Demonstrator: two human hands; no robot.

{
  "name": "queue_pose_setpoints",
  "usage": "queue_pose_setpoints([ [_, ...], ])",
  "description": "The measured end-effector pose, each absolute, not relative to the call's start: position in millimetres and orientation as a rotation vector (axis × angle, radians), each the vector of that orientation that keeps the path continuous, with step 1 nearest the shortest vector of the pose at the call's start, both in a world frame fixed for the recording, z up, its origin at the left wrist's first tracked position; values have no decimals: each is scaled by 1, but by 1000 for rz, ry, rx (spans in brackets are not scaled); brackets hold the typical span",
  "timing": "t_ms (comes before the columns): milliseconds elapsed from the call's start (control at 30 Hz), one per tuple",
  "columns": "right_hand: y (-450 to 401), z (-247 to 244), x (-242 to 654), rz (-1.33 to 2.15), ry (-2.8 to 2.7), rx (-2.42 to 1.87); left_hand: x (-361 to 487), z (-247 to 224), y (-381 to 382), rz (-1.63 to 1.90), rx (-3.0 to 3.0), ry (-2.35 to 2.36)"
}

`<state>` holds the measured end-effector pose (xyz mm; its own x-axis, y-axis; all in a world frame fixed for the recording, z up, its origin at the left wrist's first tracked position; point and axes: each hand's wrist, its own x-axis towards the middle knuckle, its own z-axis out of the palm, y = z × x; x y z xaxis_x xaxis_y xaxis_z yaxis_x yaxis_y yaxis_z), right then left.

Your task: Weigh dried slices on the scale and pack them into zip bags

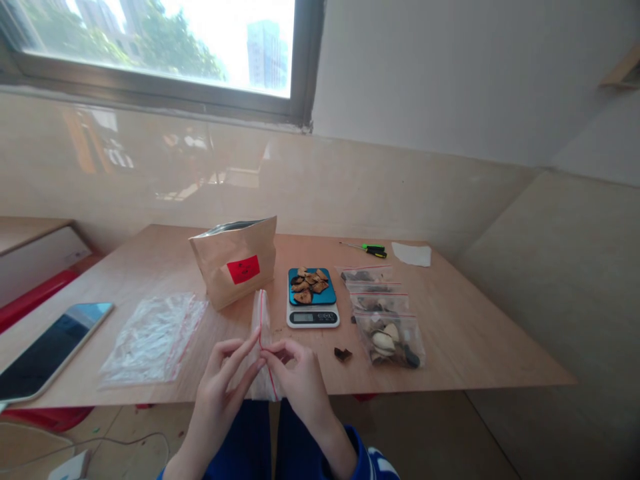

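Between my two hands is a clear zip bag [261,313] with a red seal line, held upright near the table's front edge. My left hand [225,373] pinches its left side, and my right hand [295,370] pinches the seal from the right. Just beyond stands a digital kitchen scale [313,319] with dried brown slices [309,285] on its blue plate. A dark dried piece [343,355] lies on the table right of my right hand. An open kraft paper pouch [234,267] with a red label stands behind the bag.
On the right lie several filled zip bags [390,340] in an overlapping row. A stack of clear zip bags [150,340] and a phone [53,350] are on the left. Screwdrivers [373,249] and a white paper piece [413,254] lie at the back of the table [475,347].
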<state>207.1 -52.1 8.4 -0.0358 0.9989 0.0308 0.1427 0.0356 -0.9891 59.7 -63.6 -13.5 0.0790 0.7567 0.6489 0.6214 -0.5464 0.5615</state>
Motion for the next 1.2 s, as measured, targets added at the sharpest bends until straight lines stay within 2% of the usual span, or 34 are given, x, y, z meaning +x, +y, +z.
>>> queue_pose_setpoints([
  [300, -40, 13, 213, 1282, -1332, -1190, 57, -22, -43, 1525, 1978, 1198],
  [567, -34, -3, 237, 1302, -1130, -1216, 38, -9, -41, 1688, 1808, 1420],
  [700, -27, 17, 270, 1331, -1488, -1219, 29, 0, -37, 1708, 1857, 1433],
  [833, 4, 49, 314, 941, -1719, -1263, 23, 3, -28, 1731, 1925, 1541],
  [933, 40, 55, 331, 631, -1928, -1298, 26, 4, -19, 1779, 2019, 1631],
  [1067, 76, 37, 321, 505, -2325, -1410, 43, 3, -9, 1721, 1964, 1610],
  [1200, 93, 12, 302, 395, -2469, -1416, 62, 1, -2, 1649, 1792, 1598],
])
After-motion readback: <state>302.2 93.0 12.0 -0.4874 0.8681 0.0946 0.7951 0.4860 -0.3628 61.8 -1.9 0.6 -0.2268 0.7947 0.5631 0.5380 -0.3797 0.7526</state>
